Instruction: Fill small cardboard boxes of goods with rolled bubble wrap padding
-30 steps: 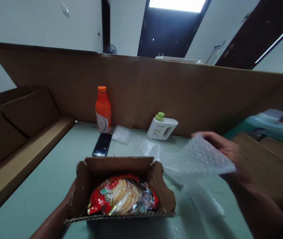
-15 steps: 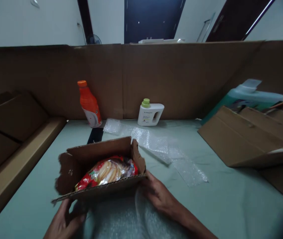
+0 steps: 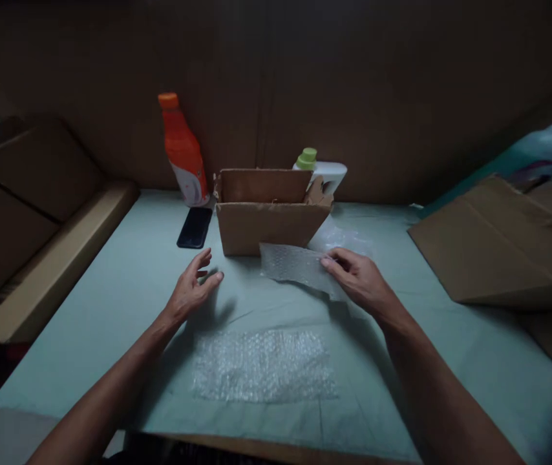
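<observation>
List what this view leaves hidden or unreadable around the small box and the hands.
Head view only:
- Inside of the small cardboard box: hidden by its near wall.
- White jug: lower part hidden behind the box.
- Orange bottle label: too dim and small to read.
- Right hand fingertips: partly under the bubble wrap strip.

A pale green table (image 3: 86, 303) is shown. A flat sheet of bubble wrap (image 3: 262, 365) is laid near its front edge. An open cardboard box (image 3: 271, 210) is set farther back, a black phone (image 3: 194, 227) just left of it. An orange bottle (image 3: 183, 150) and a white jug (image 3: 325, 173) are stood at the rear; flattened cardboard (image 3: 503, 242) is laid at right.
</observation>
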Available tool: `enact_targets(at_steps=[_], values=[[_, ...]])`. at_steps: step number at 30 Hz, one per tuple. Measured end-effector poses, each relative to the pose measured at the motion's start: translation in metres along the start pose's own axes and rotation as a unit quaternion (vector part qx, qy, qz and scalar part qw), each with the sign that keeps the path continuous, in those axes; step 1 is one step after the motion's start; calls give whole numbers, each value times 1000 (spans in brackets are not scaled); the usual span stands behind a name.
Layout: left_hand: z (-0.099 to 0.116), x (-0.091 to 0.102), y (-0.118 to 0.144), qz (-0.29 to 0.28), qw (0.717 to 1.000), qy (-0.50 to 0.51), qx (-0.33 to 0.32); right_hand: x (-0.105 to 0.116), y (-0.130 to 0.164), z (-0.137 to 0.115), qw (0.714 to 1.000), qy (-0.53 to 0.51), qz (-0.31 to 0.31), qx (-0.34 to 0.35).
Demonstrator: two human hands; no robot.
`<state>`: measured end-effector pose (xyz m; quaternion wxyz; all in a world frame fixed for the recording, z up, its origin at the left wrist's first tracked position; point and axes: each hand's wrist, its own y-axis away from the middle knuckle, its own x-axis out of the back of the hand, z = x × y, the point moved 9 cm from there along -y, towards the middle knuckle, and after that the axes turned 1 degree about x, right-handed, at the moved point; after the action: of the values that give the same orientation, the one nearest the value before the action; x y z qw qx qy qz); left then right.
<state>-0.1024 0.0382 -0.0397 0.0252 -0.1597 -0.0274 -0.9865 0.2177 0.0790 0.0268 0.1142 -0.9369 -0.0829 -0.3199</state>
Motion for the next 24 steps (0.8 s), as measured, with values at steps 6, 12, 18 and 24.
enact_targets(at_steps=[6,12,18,24], values=[[31,-22,58,-106,990,-20,-95,-42,62,-61,964,-171,-202,-6],[17,-63,94,-292,940,164,64,-78,85,-62,907,-333,-239,-95],[-13,-25,137,-191,969,81,133,-90,141,-26,962,-143,-213,-91],[-21,15,133,-132,985,-73,79,-100,160,-18,989,-21,-127,-79]])
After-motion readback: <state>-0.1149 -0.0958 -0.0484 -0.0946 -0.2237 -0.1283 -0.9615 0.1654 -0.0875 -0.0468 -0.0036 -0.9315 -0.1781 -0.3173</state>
